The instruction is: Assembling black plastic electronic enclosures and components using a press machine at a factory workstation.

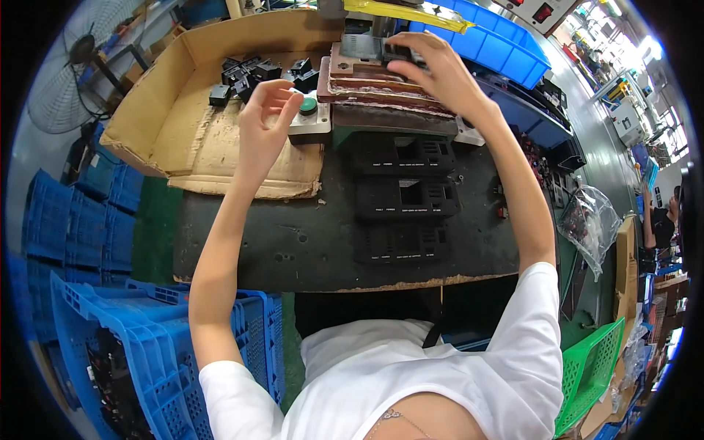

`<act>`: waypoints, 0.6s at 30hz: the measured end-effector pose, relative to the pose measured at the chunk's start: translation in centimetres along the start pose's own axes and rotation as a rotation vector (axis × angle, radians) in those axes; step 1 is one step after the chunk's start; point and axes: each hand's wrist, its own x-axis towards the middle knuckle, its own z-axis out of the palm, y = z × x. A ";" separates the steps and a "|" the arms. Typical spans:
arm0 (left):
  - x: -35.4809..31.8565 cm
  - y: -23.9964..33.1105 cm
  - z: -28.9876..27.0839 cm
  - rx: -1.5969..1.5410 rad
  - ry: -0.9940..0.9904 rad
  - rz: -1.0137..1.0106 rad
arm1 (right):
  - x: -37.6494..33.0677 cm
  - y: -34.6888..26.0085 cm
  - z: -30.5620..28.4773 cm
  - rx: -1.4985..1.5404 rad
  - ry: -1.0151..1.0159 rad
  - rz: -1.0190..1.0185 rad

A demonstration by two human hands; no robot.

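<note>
My right hand point(438, 73) reaches to the top of a stacked brown fixture point(400, 86), its thumb and fingers around a small black plastic part point(397, 53). A clear or grey flat plate point(361, 47) lies beside that part. My left hand point(267, 116) hovers next to a green push button point(308, 105) on a grey box, its fingers curved and apart, with nothing visible in them. Below the fixture, black plastic panels point(405, 198) with square cutouts and slots lie in a column on the dark table point(257, 249).
A cut-open cardboard box point(150, 110) at the left holds several black parts point(249, 76). Blue bins point(491, 40) stand at the far right, and a blue crate point(147, 352) is at the near left. A green basket point(594, 374) and a clear plastic bag point(590, 224) are at the right.
</note>
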 end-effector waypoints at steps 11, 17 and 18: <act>-2.9 3.1 2.5 -0.318 -0.496 -0.261 | -5.7 -9.5 -2.3 -0.206 0.155 -0.169; -2.7 2.7 2.6 0.161 -0.275 0.303 | -8.8 -7.4 -2.7 0.313 0.243 0.235; -2.6 2.8 2.8 0.158 -0.278 0.300 | -9.0 -7.7 -2.4 0.336 0.266 0.264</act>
